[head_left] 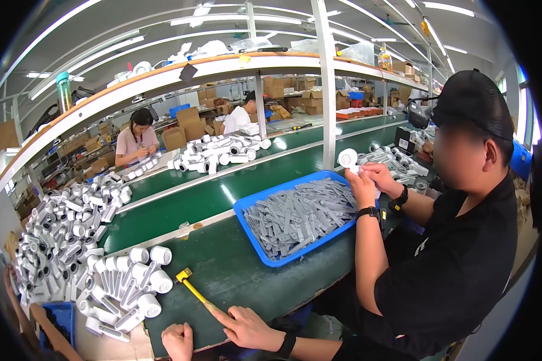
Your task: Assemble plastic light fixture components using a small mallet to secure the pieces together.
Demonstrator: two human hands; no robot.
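Note:
My left hand (177, 342) rests at the near table edge, its fingers curled into a loose fist with nothing showing in it. Beside it, to the right, my right hand (252, 328) is closed around the handle end of a hammer (200, 296). The hammer has a yellow head and handle, and its head lies far-left on the green table mat. Just left of the hammer head is a pile of white handheld fan bodies (129, 283) with round grilled heads and grey-striped handles. A dark band circles my right wrist.
A blue tray (270, 262) of grey strip-shaped parts stands mid-table. At right, a person in black (451, 253) holds a white fan body (347, 159). More white bodies (72, 234) heap up at left. A green conveyor (180, 213) crosses behind, under a shelf post (329, 120).

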